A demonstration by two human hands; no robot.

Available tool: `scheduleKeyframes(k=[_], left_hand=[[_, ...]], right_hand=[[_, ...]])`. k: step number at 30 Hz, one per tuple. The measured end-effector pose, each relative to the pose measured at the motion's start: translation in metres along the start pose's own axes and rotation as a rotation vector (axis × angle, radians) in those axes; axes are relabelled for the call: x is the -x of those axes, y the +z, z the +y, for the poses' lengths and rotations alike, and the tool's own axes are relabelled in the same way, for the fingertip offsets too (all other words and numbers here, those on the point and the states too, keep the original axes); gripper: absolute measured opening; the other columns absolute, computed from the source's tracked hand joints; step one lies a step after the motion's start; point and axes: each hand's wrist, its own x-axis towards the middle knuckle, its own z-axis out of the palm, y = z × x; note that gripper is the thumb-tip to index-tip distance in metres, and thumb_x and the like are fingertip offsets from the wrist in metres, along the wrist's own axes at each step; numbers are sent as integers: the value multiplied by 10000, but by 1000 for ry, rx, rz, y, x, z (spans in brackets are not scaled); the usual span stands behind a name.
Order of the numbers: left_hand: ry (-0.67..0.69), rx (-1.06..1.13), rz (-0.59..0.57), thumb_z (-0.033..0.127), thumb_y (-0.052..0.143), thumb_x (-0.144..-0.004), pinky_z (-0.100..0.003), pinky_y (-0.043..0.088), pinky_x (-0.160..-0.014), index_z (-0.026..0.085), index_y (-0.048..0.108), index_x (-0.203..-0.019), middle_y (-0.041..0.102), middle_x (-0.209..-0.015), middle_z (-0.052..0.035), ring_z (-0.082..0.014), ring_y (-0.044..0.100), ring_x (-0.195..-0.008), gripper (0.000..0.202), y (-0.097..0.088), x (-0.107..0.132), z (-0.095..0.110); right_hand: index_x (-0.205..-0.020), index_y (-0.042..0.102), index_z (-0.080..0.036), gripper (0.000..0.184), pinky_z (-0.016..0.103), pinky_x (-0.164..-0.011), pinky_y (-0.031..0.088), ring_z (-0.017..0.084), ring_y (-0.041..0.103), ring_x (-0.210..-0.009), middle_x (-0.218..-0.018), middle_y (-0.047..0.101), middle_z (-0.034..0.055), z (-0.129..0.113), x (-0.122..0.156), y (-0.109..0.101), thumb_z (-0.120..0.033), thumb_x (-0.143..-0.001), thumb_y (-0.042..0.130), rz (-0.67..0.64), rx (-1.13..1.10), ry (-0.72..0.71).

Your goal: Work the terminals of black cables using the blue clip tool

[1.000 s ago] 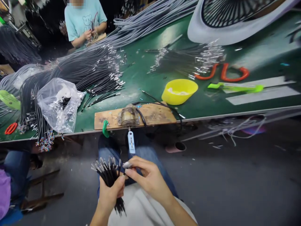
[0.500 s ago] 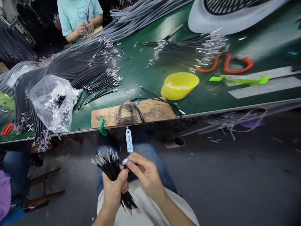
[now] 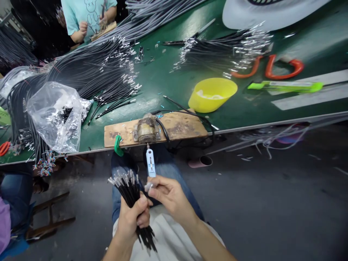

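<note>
My left hand [image 3: 136,215] is closed round a bundle of short black cables [image 3: 129,192], whose silvery ends fan out at the top. The bundle's lower ends stick out below the fist. Close beside it, my right hand [image 3: 170,197] pinches a small whitish, shiny piece [image 3: 148,186] between thumb and fingertips; its kind is too small to make out. Just above the right fingertips hangs a light blue slotted plastic tool [image 3: 150,163], joined to a stained motor-like cylinder [image 3: 146,129] on a wooden board [image 3: 179,128].
A green clamp [image 3: 117,146] grips the board at the table edge. On the green table [image 3: 160,83] are a yellow cup [image 3: 212,96], more cable bundles [image 3: 217,52], orange-handled scissors [image 3: 284,69], a green cutter [image 3: 285,86] and a plastic bag [image 3: 54,119]. A co-worker [image 3: 87,18] sits across.
My right hand has drawn slightly away from the bundle with the whitish piece in its fingers. The black cable end seen at that piece before no longer shows there. The view has shifted a little.
</note>
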Motion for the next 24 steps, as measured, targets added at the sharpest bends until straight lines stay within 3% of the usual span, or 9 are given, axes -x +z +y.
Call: scheduleKeyframes(k=[2, 5, 8, 10, 12, 16, 18, 22, 24], left_hand=[[65, -16, 15, 507, 750, -577, -193, 175, -315, 193, 490, -596, 376, -424, 63, -26, 251, -295, 408, 5, -1, -2], [142, -56, 26, 494, 737, -615, -188, 201, -348, 178, 444, -554, 333, -386, 72, -29, 288, -332, 435, 8, -3, -4], [148, -93, 2, 520, 706, -641, -187, 211, -335, 162, 503, -594, 408, -445, 55, -18, 291, -325, 414, 5, -3, 0], [151, -128, -22, 515, 725, -616, -193, 225, -327, 146, 560, -612, 453, -475, 39, -19, 299, -325, 404, 1, -4, 6], [184, -166, -25, 461, 775, -573, -210, 321, -372, 137, 616, -618, 513, -510, 14, -51, 394, -384, 364, -3, -6, 13], [282, -226, 27, 377, 818, -532, -309, 475, -681, 152, 684, -636, 645, -703, -42, -170, 584, -683, 282, -6, -9, 19], [308, -255, 58, 339, 818, -544, -320, 470, -708, 151, 698, -638, 647, -706, -45, -180, 589, -706, 242, -6, -9, 19], [367, -281, 104, 302, 800, -576, -283, 453, -624, 153, 696, -627, 585, -665, -23, -147, 551, -643, 188, -4, -6, 19], [415, -276, 107, 311, 791, -585, -271, 438, -609, 159, 686, -617, 547, -653, -10, -134, 527, -629, 188, -2, -7, 22]], right_hand=[[-619, 552, -168, 219, 223, -464, 398, 108, 459, -510, -585, 478, -12, 1, 2, 5, -303, -786, 593, 95, 64, -85], [-671, 570, -180, 132, 242, -518, 407, 130, 480, -578, -629, 507, 4, 2, 6, 10, -160, -801, 554, 251, 298, -408], [-732, 596, -195, 120, 283, -624, 417, 149, 497, -653, -666, 542, 15, 1, 6, 5, -117, -807, 545, 202, 416, -602], [-715, 581, -189, 140, 279, -597, 412, 147, 491, -642, -671, 522, 16, -2, 3, -2, -256, -835, 555, 28, 268, -406], [-692, 557, -177, 295, 259, -547, 395, 133, 474, -607, -662, 487, 6, -6, -2, -11, -452, -797, 578, -168, 42, -72], [-671, 553, -147, 414, 242, -581, 383, 109, 457, -607, -639, 477, -13, -21, -20, -29, -545, -672, 663, -417, -62, 324], [-657, 564, -139, 424, 231, -575, 368, 98, 442, -593, -618, 485, -23, -31, -32, -36, -544, -636, 690, -384, 5, 351], [-576, 563, -142, 478, 214, -488, 291, 77, 362, -518, -525, 438, -51, -44, -52, -34, -606, -600, 671, -59, 80, 219], [-539, 557, -142, 519, 220, -470, 279, 78, 361, -499, -501, 442, -47, -46, -59, -26, -651, -585, 645, -7, 56, 193]])
